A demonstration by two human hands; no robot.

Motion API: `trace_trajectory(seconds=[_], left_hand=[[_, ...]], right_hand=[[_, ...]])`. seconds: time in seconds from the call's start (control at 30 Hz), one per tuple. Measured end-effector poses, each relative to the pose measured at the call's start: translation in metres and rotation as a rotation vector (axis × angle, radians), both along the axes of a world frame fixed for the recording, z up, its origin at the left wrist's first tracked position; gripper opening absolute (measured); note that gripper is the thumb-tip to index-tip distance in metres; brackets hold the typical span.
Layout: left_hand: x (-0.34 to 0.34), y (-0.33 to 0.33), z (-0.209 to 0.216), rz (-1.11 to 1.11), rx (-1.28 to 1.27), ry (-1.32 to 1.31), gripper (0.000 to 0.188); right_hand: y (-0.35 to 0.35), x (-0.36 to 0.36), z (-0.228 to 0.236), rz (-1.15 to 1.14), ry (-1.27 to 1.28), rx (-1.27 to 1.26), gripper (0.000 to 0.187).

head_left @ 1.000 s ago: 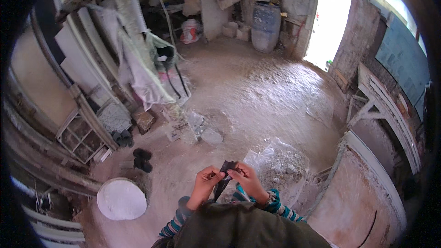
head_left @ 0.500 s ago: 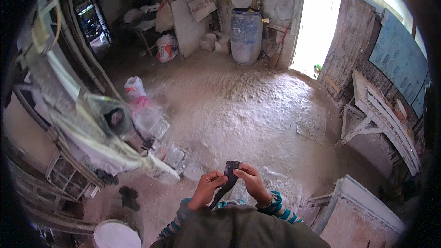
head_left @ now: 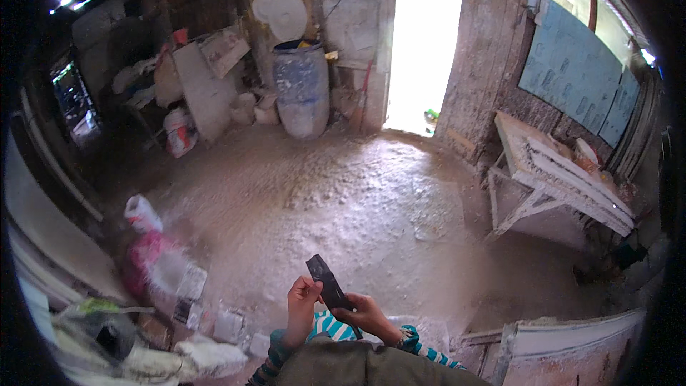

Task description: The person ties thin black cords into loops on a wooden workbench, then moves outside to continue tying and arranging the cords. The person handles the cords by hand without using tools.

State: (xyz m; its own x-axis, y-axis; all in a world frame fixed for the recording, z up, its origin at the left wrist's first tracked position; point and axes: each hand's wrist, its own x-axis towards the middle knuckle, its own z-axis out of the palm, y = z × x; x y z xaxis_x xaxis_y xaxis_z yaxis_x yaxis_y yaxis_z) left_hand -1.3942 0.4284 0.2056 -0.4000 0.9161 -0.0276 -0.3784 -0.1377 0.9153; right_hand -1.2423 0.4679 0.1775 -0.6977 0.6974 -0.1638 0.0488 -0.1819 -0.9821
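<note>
A black flat strip (head_left: 326, 279), its exact kind not clear, slants in front of my body with its top end free. My left hand (head_left: 303, 303) pinches its left edge between thumb and fingertips. Lower down, my right hand (head_left: 366, 314) is closed around the strip, with the thumb across it. Part of the strip's lower end shows below my right hand, near my striped teal sleeve and the dark cloth over my front.
A blue barrel (head_left: 301, 93) stands by the far wall, left of a bright doorway (head_left: 423, 50). To the right is a crusted wooden table (head_left: 557, 164). A pale-rimmed board (head_left: 572, 347) lies near right. White and pink sacks (head_left: 153, 254) sit on the left floor.
The view has swung right, so the room sits further left. My right hand has slid from near the strip's top end to lower down, and the strip now leans left.
</note>
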Motion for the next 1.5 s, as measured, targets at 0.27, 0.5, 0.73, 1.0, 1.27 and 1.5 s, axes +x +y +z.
trace_trajectory(seconds=[0.27, 0.5, 0.73, 1.0, 1.27, 1.5], left_hand=[[-0.010, 0.236, 0.020, -0.102, 0.048, -0.137, 0.017], [0.005, 0.390, 0.035, -0.379, 0.022, -0.109, 0.013], [0.037, 0.515, -0.035, -0.824, -0.157, 0.200, 0.024], [0.053, 0.705, -0.024, -0.596, -0.104, 0.013, 0.008], [0.070, 0.877, -0.031, -0.542, -0.161, -0.028, 0.008], [0.069, 1.071, -0.035, -0.631, -0.147, -0.082, 0.007]], right_hand=[[0.194, 0.018, 0.052, -0.197, -0.216, 0.191, 0.027], [0.311, 0.054, 0.034, -0.435, -0.203, 0.108, 0.021], [0.478, 0.068, 0.008, -0.448, 0.085, -0.024, 0.017], [0.702, 0.080, -0.002, -0.284, 0.053, 0.004, 0.025], [0.865, 0.089, 0.007, -0.393, -0.072, -0.016, 0.025], [1.037, 0.078, 0.008, -0.567, 0.110, -0.044, 0.021]])
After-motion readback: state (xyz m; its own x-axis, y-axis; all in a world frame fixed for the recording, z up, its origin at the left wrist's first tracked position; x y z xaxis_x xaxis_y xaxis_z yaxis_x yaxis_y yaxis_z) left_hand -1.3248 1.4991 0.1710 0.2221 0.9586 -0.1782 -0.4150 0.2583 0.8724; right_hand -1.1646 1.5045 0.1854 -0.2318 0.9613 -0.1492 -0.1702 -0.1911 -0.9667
